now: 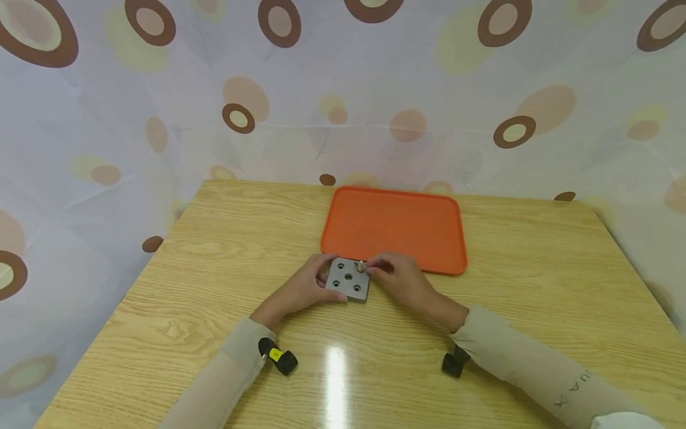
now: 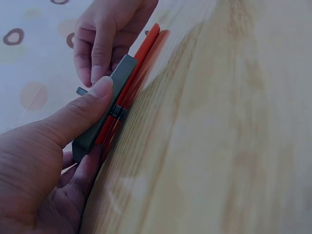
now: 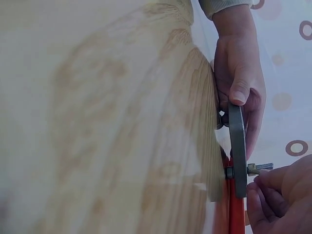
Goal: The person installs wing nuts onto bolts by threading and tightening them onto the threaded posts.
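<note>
A grey square metal plate [image 1: 347,285] with several round holes lies over the table just in front of the orange tray. My left hand [image 1: 304,287] grips it from the left, thumb along the near edge. At the plate's far right corner, a threaded bolt [image 3: 265,166] stands up through it, its dark head [image 3: 229,172] showing underneath. A brass-coloured wing nut [image 3: 252,169] sits on that bolt close to the plate. Thumb and fingers of my right hand [image 1: 403,281] pinch the wing nut. Another dark bolt head [image 3: 224,119] shows below the plate near the left thumb.
The orange tray [image 1: 396,226] rests on the wooden table [image 1: 257,220] right behind the plate. A patterned cloth [image 1: 364,107] hangs around the table's back and sides. Each wrist wears a black camera, one at the left sleeve [image 1: 230,357].
</note>
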The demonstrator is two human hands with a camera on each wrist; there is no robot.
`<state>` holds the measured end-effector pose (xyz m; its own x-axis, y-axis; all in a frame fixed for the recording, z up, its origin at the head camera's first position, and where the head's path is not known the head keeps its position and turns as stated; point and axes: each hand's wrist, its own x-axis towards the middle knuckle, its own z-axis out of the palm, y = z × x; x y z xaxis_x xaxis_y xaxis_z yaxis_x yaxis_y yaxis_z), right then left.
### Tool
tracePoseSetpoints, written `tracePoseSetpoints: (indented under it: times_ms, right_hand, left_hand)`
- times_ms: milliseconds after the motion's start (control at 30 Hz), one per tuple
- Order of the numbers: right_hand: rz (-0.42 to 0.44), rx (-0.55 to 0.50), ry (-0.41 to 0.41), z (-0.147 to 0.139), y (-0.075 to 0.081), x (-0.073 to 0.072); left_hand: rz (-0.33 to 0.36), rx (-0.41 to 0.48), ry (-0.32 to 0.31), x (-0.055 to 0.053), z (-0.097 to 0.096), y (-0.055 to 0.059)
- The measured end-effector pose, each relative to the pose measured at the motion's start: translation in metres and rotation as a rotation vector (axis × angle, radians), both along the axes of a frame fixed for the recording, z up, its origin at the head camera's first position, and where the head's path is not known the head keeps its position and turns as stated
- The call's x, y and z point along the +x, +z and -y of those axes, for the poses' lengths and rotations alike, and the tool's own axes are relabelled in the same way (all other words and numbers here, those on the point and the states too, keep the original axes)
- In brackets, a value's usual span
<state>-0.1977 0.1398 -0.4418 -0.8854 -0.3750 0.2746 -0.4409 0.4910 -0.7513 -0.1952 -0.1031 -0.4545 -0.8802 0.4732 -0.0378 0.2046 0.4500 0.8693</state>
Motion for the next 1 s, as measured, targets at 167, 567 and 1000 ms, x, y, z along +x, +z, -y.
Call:
tracePoseSetpoints:
  times_ms: [167,567,1000]
  right_hand:
    - [0.005,-0.009,-0.002,0.0023,-0.0009,-0.0004]
    - [-0.008,-0.03,0.052,0.0071,-0.0016,-0.0013]
    - [0.033,0.005,0.03,0.0068,0.0016,0.0009]
  left_hand:
    - [0.008,0.009,0.005,-0.0001,0.0002,0.0]
    - [-0.007,-0.003,0.003,0.0009,0.0,0.0005]
    - [0.003,-0.009,0.005,0.0002,-0.0001,-0.0003]
